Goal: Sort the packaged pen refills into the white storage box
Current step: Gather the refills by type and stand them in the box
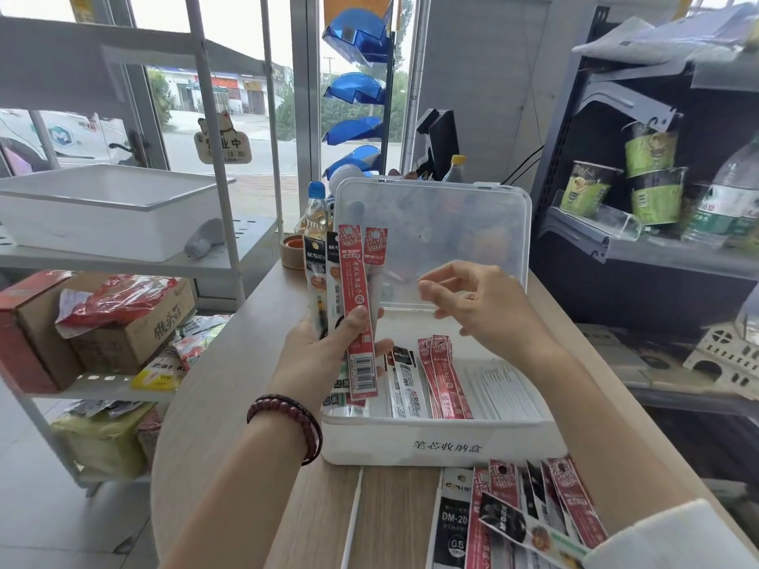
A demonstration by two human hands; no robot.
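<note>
My left hand (324, 355) grips a fanned bunch of packaged pen refills (349, 289), red and black-and-white packs held upright above the left end of the white storage box (443, 445). My right hand (476, 301) hovers over the box with loosely curled fingers and holds nothing. Inside the box lie black-and-white refill packs (404, 384), red refill packs (445, 375) and thin white refills (509, 388). The box's clear lid (451, 223) stands up behind. More packaged refills (521, 515) lie on the table in front of the box, partly under my right sleeve.
The wooden table (246, 425) has a loose white refill (354, 515) near the box's front left corner. A drink bottle (317, 211) and a small brown pot (292, 251) stand behind. White shelving with a bin (106, 207) and cartons (98, 322) is left, dark shelves (657, 199) right.
</note>
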